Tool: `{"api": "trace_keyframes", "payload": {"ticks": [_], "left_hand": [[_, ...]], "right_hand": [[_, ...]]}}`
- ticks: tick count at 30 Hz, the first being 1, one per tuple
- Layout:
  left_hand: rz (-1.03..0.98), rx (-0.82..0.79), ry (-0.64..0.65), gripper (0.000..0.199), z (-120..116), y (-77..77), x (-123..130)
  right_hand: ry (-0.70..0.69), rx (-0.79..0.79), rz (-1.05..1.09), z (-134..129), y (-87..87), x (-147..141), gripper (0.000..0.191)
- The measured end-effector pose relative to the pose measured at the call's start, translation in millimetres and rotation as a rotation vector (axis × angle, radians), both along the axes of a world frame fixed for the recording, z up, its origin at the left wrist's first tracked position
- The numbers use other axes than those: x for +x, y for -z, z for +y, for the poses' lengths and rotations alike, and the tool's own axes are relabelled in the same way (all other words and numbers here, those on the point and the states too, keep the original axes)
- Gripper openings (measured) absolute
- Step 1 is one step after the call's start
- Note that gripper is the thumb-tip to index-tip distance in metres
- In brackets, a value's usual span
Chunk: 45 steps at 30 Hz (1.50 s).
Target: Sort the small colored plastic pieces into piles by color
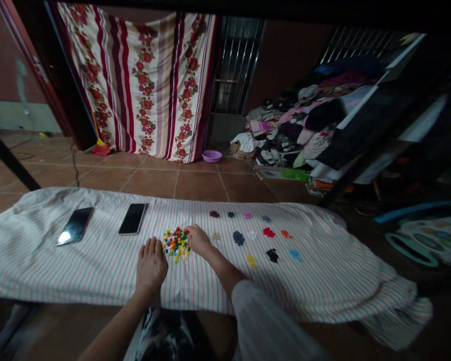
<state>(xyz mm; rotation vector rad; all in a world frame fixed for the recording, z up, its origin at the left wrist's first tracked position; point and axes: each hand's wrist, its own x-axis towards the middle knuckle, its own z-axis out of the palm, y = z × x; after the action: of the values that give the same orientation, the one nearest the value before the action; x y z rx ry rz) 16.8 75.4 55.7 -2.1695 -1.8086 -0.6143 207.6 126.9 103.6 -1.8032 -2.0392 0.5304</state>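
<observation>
A mixed pile of small coloured pieces (177,244) lies on the striped cloth (108,265). Flat on the cloth at the pile's left edge rests my left hand (151,263), its fingers stretched forward. My right hand (198,239) touches the pile's upper right edge with fingertips bent together; what they hold, if anything, is too small to tell. To the right are separate small heaps, among them beige (216,235), dark grey (238,238), white (252,234), red (268,232), orange (286,234), yellow (251,260), black (272,255) and blue (295,254).
Two phones, one silver-lit (75,226) and one black (133,219), lie left of the pile. Dark red (214,214), green (230,214), pink (247,215) and grey-blue (266,218) heaps form the back row. Beyond stands a purple basin (212,156).
</observation>
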Motion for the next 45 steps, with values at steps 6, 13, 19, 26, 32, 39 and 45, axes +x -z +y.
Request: {"api": "trace_keyframes", "payload": {"ticks": [6,13,19,26,32,39,45], "left_hand": [[-0.009,0.011,-0.003,0.041,0.8,2.1,0.7],[-0.001,0.036,-0.003,0.042,2.3,5.4,0.7],[-0.01,0.032,-0.007,0.043,3.2,7.0,0.7],[-0.052,0.017,0.003,0.043,2.5,5.1,1.5],[-0.067,0.017,0.002,0.044,2.6,5.3,1.7],[-0.048,-0.019,-0.004,0.044,1.0,1.2,1.4],[-0.08,-0.068,-0.011,0.045,-0.7,-2.7,1.4]], "right_hand": [[0.029,0.059,0.035,-3.1,8.7,0.5,0.034],[0.123,0.139,0.111,-9.8,15.2,-5.0,0.022],[0.188,0.184,0.074,-9.8,20.6,-8.6,0.014],[0.242,0.25,0.093,-8.0,31.9,-9.7,0.013],[0.286,0.265,0.267,-3.5,40.7,-4.8,0.016],[0.326,0.17,0.624,6.4,55.5,4.0,0.016],[0.347,0.185,0.7,2.6,53.5,4.1,0.019]]}}
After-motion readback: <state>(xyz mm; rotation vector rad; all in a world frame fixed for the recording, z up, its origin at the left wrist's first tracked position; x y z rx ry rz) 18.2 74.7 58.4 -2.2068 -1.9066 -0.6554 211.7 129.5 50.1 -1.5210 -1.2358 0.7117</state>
